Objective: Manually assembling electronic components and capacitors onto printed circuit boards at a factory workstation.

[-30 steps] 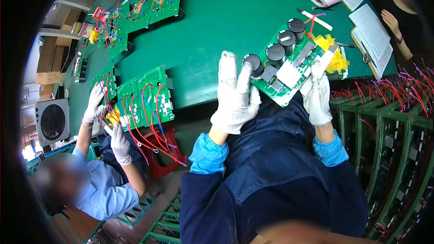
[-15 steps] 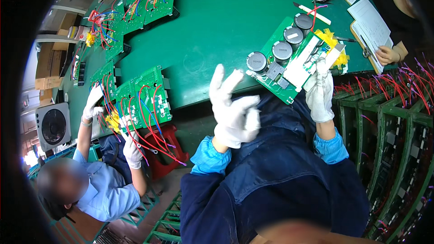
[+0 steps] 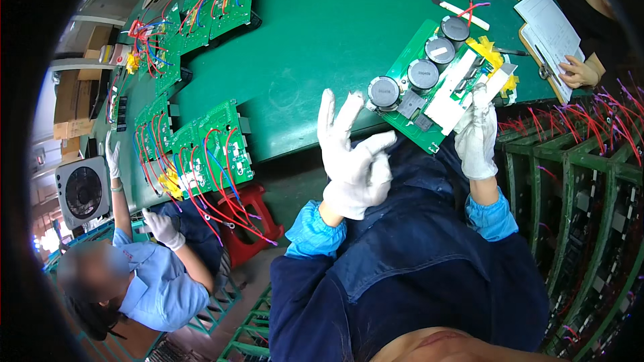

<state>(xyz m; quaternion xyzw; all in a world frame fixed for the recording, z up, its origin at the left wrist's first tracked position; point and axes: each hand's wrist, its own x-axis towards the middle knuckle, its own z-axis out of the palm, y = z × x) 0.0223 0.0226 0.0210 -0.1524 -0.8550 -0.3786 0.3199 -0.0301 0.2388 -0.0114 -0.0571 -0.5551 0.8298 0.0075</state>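
Note:
A green circuit board [image 3: 409, 119] with several large black round capacitors [image 3: 423, 75], white plates and yellow tape [image 3: 488, 52] lies tilted at the table's near right edge. My right hand [image 3: 477, 135], in a white glove, is closed at the board's right side, its fingertips beside a pale flat strip [image 3: 499, 80]; part of its grip is hidden. Left of the board my left hand [image 3: 359, 167], also gloved, hovers off the table edge. Two of its fingers stretch upward, the others bend apart from them, and nothing shows in it.
The green table [image 3: 302, 47] bears wired boards [image 3: 211, 147] at left. A co-worker in light blue [image 3: 157, 288] sits there by a red stool [image 3: 251, 214]. Another person's hand [image 3: 580, 71] rests by a clipboard [image 3: 551, 43]. Green racks [image 3: 570, 188] with red wires stand at right.
My left hand has shifted slightly, fingers still spread. My right hand stays at the board. The co-worker at left has drawn both hands away from the wired board.

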